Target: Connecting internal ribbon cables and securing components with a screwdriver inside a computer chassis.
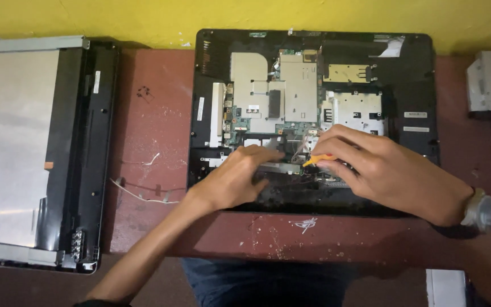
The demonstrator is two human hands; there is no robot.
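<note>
While both hands sit inside the opened computer chassis (313, 113) at the back of the counter (154, 131), work looks mid-teardown, approx. at a connector or clip stage. Right hand (379, 167) has its fingers clamped on an orange pry tool (317, 160), tip aimed left toward the circuit board (274, 108). Left hand (237, 176) rests w/ fingers together, pressing near thin wires (301, 149) by the tool tip. Next move prob. needs gentle leverage, no yank on wires. Display panel (18, 148) lies well apart at left.

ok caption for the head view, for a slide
Both hands work inside an opened computer chassis, the right hand holding an orange tool beside the left hand.
</note>
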